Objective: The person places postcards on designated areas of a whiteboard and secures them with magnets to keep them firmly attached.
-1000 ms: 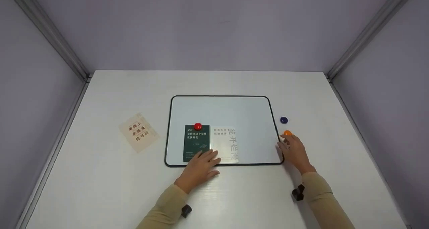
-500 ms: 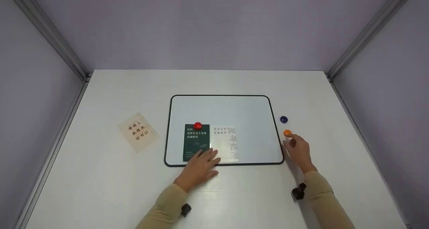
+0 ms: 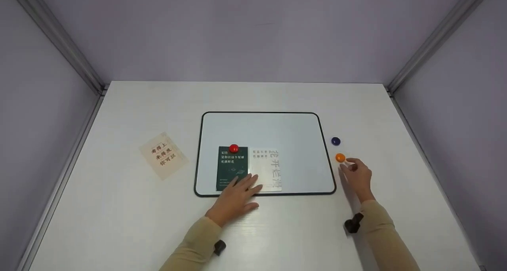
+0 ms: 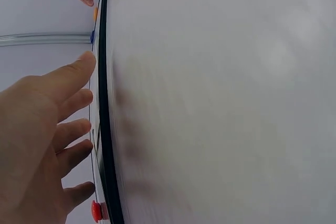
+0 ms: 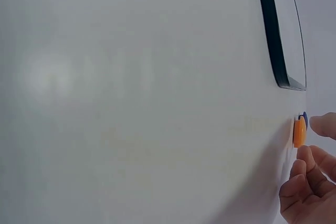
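Note:
A black-framed whiteboard [image 3: 301,120] lies flat on the white table. On it a dark green card [image 3: 231,166] is pinned by a red magnet [image 3: 233,148], with a white card [image 3: 269,164] beside it. My left hand [image 3: 237,195] rests flat with straight fingers on the lower edges of both cards. My right hand [image 3: 356,176] sits just right of the board, its fingertips next to an orange magnet [image 3: 340,157] [image 5: 299,131] without gripping it. A blue magnet [image 3: 335,141] lies just beyond.
A beige card [image 3: 163,155] with red characters lies on the table left of the board. Grey walls with metal corner rails [image 3: 59,45] enclose the table on three sides.
My right hand has slid right and slightly forward, off the board's corner to beside the orange magnet. The left hand stays put on the cards.

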Tool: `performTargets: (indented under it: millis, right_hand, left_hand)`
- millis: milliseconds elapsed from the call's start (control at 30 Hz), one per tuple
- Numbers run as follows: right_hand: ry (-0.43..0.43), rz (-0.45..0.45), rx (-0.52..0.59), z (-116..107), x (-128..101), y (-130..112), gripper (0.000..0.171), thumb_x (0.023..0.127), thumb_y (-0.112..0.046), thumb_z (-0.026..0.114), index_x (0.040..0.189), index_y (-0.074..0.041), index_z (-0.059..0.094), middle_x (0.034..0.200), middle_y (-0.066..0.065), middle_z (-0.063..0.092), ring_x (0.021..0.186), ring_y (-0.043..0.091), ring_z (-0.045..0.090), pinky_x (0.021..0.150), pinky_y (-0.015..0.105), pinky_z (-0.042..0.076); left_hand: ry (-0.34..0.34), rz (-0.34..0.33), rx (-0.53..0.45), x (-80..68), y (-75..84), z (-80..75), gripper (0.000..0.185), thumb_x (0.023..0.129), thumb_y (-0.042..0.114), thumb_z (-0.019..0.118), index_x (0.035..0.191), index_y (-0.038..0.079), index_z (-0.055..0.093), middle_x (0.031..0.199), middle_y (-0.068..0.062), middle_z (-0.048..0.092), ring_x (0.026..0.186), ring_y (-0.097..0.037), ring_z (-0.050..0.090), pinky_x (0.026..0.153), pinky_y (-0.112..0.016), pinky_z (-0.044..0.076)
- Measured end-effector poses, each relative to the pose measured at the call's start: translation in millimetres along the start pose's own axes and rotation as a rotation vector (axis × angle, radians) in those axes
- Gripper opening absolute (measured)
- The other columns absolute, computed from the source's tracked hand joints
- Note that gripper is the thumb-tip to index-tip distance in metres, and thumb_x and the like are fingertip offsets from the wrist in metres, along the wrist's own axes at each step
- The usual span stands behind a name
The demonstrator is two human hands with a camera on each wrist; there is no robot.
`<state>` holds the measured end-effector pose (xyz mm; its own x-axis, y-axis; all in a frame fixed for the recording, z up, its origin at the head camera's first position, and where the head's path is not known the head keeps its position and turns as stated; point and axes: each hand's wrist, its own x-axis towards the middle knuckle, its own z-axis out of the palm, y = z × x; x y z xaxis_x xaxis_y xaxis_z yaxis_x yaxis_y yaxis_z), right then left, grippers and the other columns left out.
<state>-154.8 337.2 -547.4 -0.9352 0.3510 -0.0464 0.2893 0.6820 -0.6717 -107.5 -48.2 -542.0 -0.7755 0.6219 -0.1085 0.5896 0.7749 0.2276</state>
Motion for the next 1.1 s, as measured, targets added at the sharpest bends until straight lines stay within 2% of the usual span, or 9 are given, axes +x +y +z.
performTargets:
  millis: [367, 567, 767, 900, 1100]
  right_hand:
    - [-0.020, 0.060, -0.012, -1.1, 9.2, 2.4, 0.045, 0.092, -0.020, 0.063, 0.130, 0.003, 0.055, 0.087, 0.011, 0.059, 0.075, 0.015, 0.047, 0.062, 0.019, 0.037]
    - [-0.037, 0.067, -0.011, -1.6, 12.4, 1.9, 0.047, 0.091, -0.019, 0.065, 0.130, 0.005, 0.055, 0.081, 0.006, 0.058, 0.070, 0.012, 0.045, 0.059, 0.019, 0.036]
    - [-0.054, 0.072, -0.026, -0.9, 15.4, -0.7, 0.048, 0.091, -0.020, 0.065, 0.130, 0.006, 0.054, 0.083, 0.009, 0.059, 0.071, 0.013, 0.046, 0.059, 0.021, 0.037]
    - [-0.068, 0.090, -0.041, 0.3, 17.9, -2.6, 0.050, 0.092, -0.024, 0.063, 0.132, 0.005, 0.053, 0.091, 0.014, 0.061, 0.077, 0.017, 0.049, 0.062, 0.022, 0.038]
    - [-0.112, 0.147, -0.047, 2.0, 18.8, -6.6, 0.053, 0.094, -0.028, 0.060, 0.136, 0.002, 0.050, 0.119, 0.026, 0.060, 0.098, 0.028, 0.055, 0.079, 0.033, 0.047]
  left_hand:
    - [-0.043, 0.004, -0.034, 0.5, 0.4, 0.5, 0.059, 0.095, 0.049, 0.050, 0.148, 0.024, 0.039, 0.161, -0.003, 0.028, 0.150, -0.023, 0.027, 0.120, -0.051, 0.030]
    - [-0.037, 0.014, -0.039, 0.7, 0.2, -0.7, 0.058, 0.095, 0.048, 0.051, 0.147, 0.023, 0.041, 0.161, -0.004, 0.029, 0.149, -0.024, 0.028, 0.118, -0.052, 0.033]
    - [-0.029, 0.013, -0.057, 0.9, -0.3, 0.4, 0.058, 0.095, 0.047, 0.052, 0.146, 0.023, 0.042, 0.160, -0.004, 0.031, 0.149, -0.025, 0.030, 0.117, -0.053, 0.033]
    - [-0.031, 0.007, -0.101, 1.3, -1.4, 2.1, 0.058, 0.095, 0.045, 0.054, 0.146, 0.023, 0.042, 0.160, -0.003, 0.030, 0.149, -0.025, 0.028, 0.118, -0.054, 0.031]
    - [-0.037, -0.002, -0.135, 0.8, -2.3, 2.3, 0.058, 0.094, 0.045, 0.055, 0.147, 0.024, 0.041, 0.161, -0.002, 0.027, 0.150, -0.024, 0.026, 0.119, -0.054, 0.029]
